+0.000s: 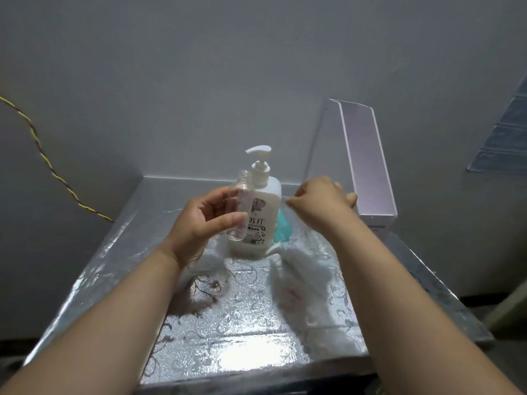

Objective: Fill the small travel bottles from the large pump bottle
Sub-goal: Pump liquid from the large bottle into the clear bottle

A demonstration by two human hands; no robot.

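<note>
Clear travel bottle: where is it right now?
Head view, left of centre: the clear travel bottle is held roughly upright in the left hand, just in front of the large pump bottle.

Pump bottle (pixel 266 206) sits mid-frame on the table (pixel 245 323), travel bottle (pixel 239 206) just left of it, box (pixel 370 172) off right.
</note>
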